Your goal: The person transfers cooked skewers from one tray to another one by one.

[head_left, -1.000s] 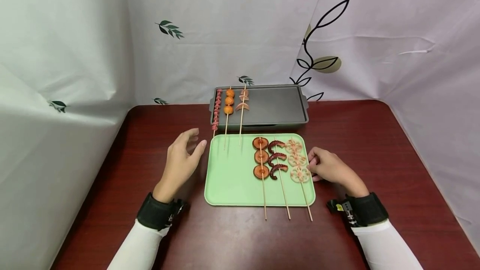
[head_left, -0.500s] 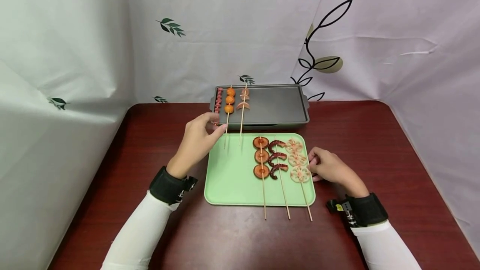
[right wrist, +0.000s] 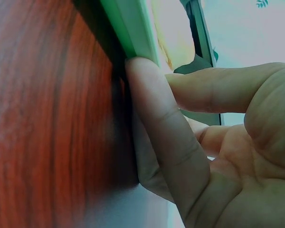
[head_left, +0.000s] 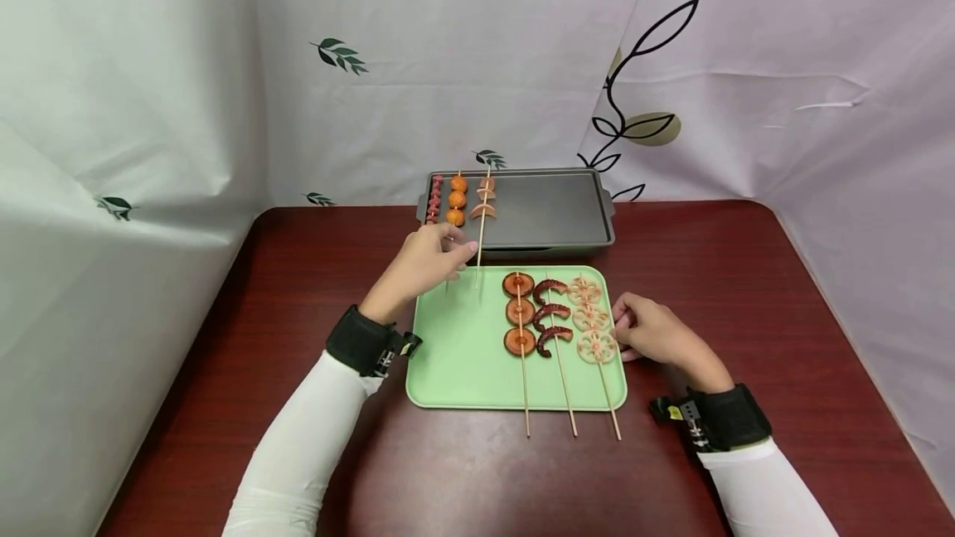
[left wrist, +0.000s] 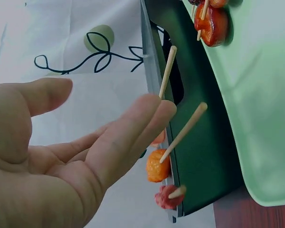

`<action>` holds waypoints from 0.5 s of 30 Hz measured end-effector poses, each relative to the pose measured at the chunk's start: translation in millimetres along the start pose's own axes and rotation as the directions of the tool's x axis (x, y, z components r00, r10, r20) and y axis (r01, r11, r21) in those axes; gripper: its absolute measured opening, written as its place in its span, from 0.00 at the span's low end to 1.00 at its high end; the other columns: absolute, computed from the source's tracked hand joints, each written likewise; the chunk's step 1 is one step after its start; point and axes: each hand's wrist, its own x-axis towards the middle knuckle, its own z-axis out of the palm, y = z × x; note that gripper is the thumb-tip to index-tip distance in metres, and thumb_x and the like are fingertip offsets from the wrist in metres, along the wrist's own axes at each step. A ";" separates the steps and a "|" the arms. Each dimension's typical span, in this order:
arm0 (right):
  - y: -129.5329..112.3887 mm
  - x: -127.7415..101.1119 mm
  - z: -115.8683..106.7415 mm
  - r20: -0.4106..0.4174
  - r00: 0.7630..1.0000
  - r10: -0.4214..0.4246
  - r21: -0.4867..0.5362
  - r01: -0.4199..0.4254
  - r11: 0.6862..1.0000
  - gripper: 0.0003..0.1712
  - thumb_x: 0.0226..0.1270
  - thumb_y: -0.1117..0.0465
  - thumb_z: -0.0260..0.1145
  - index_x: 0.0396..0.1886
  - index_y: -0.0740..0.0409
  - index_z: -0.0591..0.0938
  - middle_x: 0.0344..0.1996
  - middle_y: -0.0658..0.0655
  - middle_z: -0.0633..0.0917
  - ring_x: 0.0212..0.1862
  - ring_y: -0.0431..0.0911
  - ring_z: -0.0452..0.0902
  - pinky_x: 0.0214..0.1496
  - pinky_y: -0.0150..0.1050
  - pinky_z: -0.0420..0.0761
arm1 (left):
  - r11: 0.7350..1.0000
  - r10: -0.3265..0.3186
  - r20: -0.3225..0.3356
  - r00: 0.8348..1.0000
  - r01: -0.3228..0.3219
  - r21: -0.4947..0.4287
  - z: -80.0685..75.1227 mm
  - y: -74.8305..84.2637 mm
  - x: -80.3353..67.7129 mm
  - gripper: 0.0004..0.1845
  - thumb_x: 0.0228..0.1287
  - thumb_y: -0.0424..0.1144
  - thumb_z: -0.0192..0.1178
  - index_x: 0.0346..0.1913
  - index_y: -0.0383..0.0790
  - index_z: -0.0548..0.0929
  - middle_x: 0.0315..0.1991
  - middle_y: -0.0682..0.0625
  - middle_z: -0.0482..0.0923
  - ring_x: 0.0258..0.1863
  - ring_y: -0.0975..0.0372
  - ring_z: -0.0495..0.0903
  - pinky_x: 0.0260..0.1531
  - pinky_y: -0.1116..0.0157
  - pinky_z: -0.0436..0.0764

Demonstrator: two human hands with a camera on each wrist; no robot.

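Note:
My left hand hovers by the near edge of the dark griddle pan, thumb apart from its extended fingers. In the left wrist view its fingertips overlap the bare stick of the pale meat-slice skewer. Left of that one, the orange ball skewer and a thin pink-piece skewer lie on the pan, partly covered by the hand. My right hand pinches the right rim of the light green tray, beside the lotus-root skewer.
On the tray's right half also lie a mushroom-slice skewer and a dark red tentacle skewer, sticks reaching past the front rim. The pan stands behind the tray on the reddish table, against a patterned white cloth.
My left hand has moved right and forward, from left of the tray across the skewer sticks at the pan's front. The right hand has stayed at the tray's rim.

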 end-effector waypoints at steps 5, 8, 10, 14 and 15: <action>0.1 -0.5 -0.1 -0.002 1.000 0.008 0.007 -0.008 1.000 0.09 0.69 0.72 0.59 0.47 0.68 0.74 0.35 0.61 0.79 0.29 0.48 0.82 0.30 0.41 0.90 | 0.996 0.041 -0.020 0.999 -0.040 0.079 10.5 -2.2 6.6 0.21 0.77 0.43 0.60 0.61 0.30 0.81 0.43 0.36 0.87 0.37 0.46 0.90 0.35 0.57 0.90; 0.3 -0.7 -0.2 0.000 1.000 0.009 0.008 -0.009 1.000 0.09 0.70 0.72 0.60 0.48 0.67 0.74 0.35 0.61 0.79 0.30 0.47 0.82 0.30 0.41 0.90 | 0.987 0.066 -0.055 0.996 -0.057 0.150 17.2 -2.9 9.9 0.14 0.76 0.41 0.61 0.50 0.32 0.86 0.32 0.39 0.88 0.29 0.51 0.89 0.39 0.55 0.88; 0.6 -0.7 -0.2 0.002 1.000 0.010 0.010 -0.010 1.000 0.09 0.70 0.72 0.60 0.48 0.67 0.74 0.35 0.61 0.79 0.30 0.47 0.82 0.30 0.41 0.90 | 0.982 0.068 -0.076 0.995 -0.053 0.184 20.7 -2.7 11.7 0.11 0.76 0.41 0.62 0.42 0.34 0.87 0.25 0.42 0.86 0.25 0.55 0.87 0.51 0.49 0.85; 0.9 -0.7 -0.3 0.006 1.000 0.010 0.013 -0.010 1.000 0.09 0.70 0.71 0.60 0.48 0.67 0.74 0.35 0.61 0.79 0.30 0.47 0.82 0.30 0.41 0.90 | 0.978 0.047 -0.104 0.993 -0.024 0.207 25.1 -2.2 15.3 0.10 0.74 0.39 0.64 0.35 0.36 0.85 0.23 0.46 0.84 0.22 0.60 0.86 0.60 0.51 0.83; 0.9 -0.6 -0.2 0.005 1.000 0.011 0.016 -0.011 1.000 0.09 0.70 0.71 0.60 0.48 0.67 0.74 0.35 0.61 0.79 0.30 0.47 0.82 0.30 0.41 0.90 | 0.980 0.035 -0.106 0.994 -0.013 0.199 25.8 -2.0 16.1 0.09 0.74 0.38 0.64 0.35 0.37 0.84 0.24 0.45 0.84 0.23 0.60 0.87 0.51 0.54 0.88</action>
